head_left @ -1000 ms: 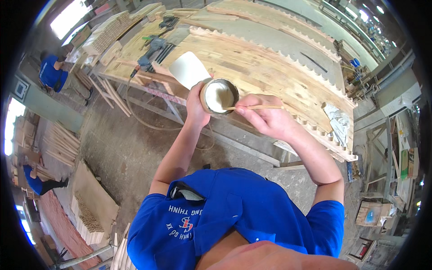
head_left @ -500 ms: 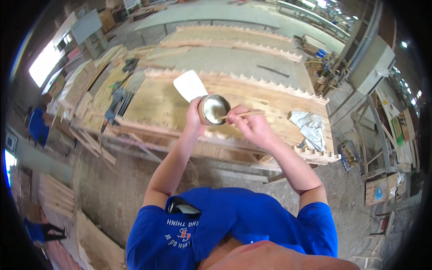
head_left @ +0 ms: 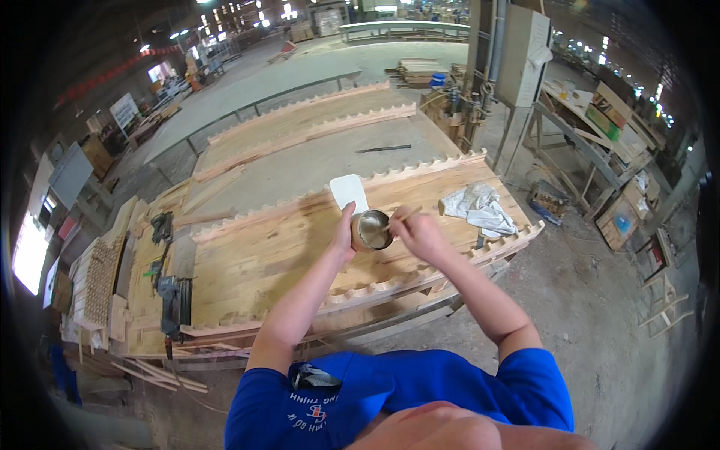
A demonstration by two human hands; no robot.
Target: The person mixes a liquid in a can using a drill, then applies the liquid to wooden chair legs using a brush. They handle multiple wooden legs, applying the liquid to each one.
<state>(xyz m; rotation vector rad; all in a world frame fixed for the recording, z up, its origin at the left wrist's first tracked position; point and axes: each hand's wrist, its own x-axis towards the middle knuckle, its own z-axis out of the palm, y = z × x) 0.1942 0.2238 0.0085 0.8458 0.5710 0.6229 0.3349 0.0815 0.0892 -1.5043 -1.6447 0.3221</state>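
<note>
My left hand [head_left: 343, 236] is wrapped around a small round can [head_left: 360, 241] with whitish stuff inside. A thin wooden stick [head_left: 415, 211] is pinched in the fingers of my right hand [head_left: 424, 238], its lower end inside the can. Just beyond my left hand is a flat white plate-like piece [head_left: 346, 191] with rounded corners; whether my fingers touch it I cannot tell. Both hands are above a wide wooden panel [head_left: 262, 259] edged with scalloped strips [head_left: 450, 163].
A crumpled pale cloth [head_left: 480, 208] lies at the panel's right end. Power tools [head_left: 174, 300] rest on the left. Farther back are a second scalloped panel [head_left: 300, 124] and a dark thin bar [head_left: 383, 148]. A tall metal cabinet [head_left: 523, 56] stands at the back right.
My view has tilted up and turned, so more of the far workshop shows. The can stays in my left hand, and the stick in my right hand has shifted slightly in it.
</note>
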